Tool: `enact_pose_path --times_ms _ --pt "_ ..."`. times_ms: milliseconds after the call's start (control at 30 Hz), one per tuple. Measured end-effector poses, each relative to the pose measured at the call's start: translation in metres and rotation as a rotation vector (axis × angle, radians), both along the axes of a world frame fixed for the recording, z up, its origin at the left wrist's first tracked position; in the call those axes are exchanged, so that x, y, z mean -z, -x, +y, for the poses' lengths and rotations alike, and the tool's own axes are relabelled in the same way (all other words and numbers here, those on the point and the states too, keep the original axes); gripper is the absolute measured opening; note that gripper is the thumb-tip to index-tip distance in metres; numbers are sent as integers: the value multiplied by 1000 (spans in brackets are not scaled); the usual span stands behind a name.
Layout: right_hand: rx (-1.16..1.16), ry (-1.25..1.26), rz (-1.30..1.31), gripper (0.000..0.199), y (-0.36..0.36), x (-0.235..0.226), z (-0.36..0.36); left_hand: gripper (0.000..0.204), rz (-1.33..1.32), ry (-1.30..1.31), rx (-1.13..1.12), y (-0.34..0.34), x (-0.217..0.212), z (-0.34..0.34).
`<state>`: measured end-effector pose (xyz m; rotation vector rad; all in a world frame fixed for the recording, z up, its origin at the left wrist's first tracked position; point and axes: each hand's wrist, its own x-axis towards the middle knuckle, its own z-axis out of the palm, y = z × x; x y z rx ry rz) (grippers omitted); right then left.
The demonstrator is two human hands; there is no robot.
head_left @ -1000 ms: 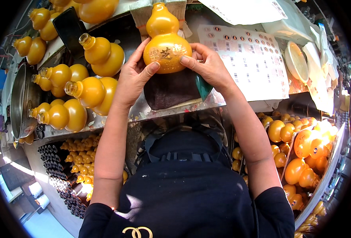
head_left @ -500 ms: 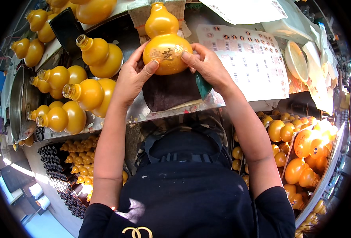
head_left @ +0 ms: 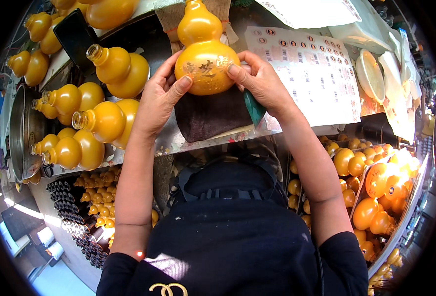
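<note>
A yellow gourd-shaped bottle [head_left: 205,56] with dark and gold lettering on its round lower bulb is held between both hands, over a dark cloth [head_left: 210,116]. My left hand [head_left: 163,93] grips the bulb's left side, its thumb on the front near the lettering. My right hand [head_left: 261,81] clasps the right side, thumb pressed on the front as well. The other fingers curl behind the bulb and are partly hidden. A green flat piece [head_left: 254,106] shows just under my right hand. The bottle's narrow end points away and leaves the view at the top.
Several more yellow gourd bottles [head_left: 124,71] lie at the left, beside a metal basin [head_left: 23,133] and a dark phone-like slab [head_left: 75,39]. Label sheets [head_left: 306,74] and a pale bowl [head_left: 369,76] are at the right. Boxes of gourd bottles [head_left: 366,212] stand below the table's edge.
Both hands keep hold of the gourd bottle, which has turned very slightly. The view has shifted a little, so the bottles at the left sit nearer the picture's left rim.
</note>
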<state>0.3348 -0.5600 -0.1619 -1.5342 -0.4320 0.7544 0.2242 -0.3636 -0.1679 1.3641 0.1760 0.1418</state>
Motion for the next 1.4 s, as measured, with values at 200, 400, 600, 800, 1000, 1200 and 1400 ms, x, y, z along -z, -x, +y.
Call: enact_pose_path --times_ms 200,400,600,800,1000,1200,1400 --pt "-5 -19 16 44 -2 4 -1 73 -26 3 13 1 3 1" --pt "156 -20 210 47 -3 1 -9 77 -35 65 -25 0 6 -1" --pt "436 -474 406 36 37 -19 -22 89 -67 -206 -45 -5 -5 -10" --pt "323 -72 -566 23 76 -22 2 80 -32 -266 -31 -8 -2 -8" --pt "356 -69 -440 23 73 -8 3 79 -21 -304 -34 -8 -4 -8" --pt "373 -194 -45 20 67 -10 -12 81 -9 -290 -30 -8 -2 -9" --pt "319 -338 211 32 25 -2 -32 82 -4 -131 59 -5 -11 -4"
